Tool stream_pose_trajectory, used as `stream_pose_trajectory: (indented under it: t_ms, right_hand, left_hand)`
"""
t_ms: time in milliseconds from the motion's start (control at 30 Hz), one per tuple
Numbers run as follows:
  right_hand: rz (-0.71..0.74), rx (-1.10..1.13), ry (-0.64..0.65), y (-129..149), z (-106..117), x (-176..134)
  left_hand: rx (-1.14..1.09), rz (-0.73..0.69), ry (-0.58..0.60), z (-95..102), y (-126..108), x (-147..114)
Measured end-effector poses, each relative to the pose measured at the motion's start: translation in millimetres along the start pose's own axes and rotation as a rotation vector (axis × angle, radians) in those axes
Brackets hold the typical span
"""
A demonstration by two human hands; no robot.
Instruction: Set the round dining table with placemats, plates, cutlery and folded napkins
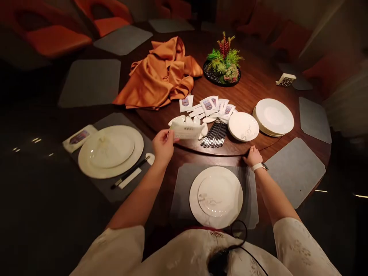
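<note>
My left hand [164,145] is closed on a white wet-wipe packet [188,131], pinched at its left end and raised over the front edge of the turntable [230,150]. Behind the packet lie several white spoons [181,119], partly hidden by it. My right hand [253,156] rests on the turntable's rim with nothing visible in it, its fingers partly bent. Below, between my arms, a small plate [215,196] sits on a larger plate [195,209] upon a grey placemat [180,191].
On the turntable are black chopsticks [215,134], more packets [208,105], small dishes [243,124], stacked plates [274,115], orange cloth [161,76] and a plant arrangement [224,63]. At left, another placemat holds plates [110,147], chopsticks [129,173] and a packet [80,138]. Orange chairs [57,38] stand behind.
</note>
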State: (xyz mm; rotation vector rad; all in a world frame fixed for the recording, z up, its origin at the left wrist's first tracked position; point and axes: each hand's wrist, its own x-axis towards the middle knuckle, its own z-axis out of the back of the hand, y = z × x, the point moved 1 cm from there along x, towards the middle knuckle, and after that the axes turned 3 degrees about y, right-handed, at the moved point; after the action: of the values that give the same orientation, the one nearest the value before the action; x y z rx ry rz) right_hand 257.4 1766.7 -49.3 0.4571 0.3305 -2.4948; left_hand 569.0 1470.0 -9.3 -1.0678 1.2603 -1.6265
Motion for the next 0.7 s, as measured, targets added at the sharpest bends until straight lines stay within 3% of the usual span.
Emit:
stream_pose_trajectory:
  t_ms: [67, 133, 233, 300, 433, 567, 700]
  right_hand:
    - [-0.015, 0.000, 0.008, -5.7, 0.0, 6.1]
    - [-0.040, 0.021, 0.019, -8.3, -1.3, 10.5]
    - [-0.059, 0.071, 0.026, -9.3, -5.2, 12.3]
    - [-0.054, 0.097, 0.025, -9.9, -7.8, 10.9]
    - [-0.060, 0.131, 0.025, -12.3, -7.6, 7.2]
    - [-0.059, 0.119, 0.011, -6.7, 7.4, 1.0]
    - [0.054, 0.153, -0.033, 21.4, 32.9, -9.4]
  left_hand:
    - [0.069, -0.021, -0.019, 36.7, 6.5, -76.6]
    - [0.235, -0.082, 0.056, 66.2, 20.8, -150.3]
    - [0.498, -0.162, 0.410, 100.8, 57.9, -237.2]
    - [0.616, -0.190, 0.644, 119.6, 84.5, -275.1]
    - [0.672, -0.234, 0.886, 137.7, 112.7, -311.1]
    - [0.677, -0.264, 0.929, 135.6, 111.8, -321.4]
    - [0.733, -0.456, 0.976, 137.7, 105.6, -320.4]
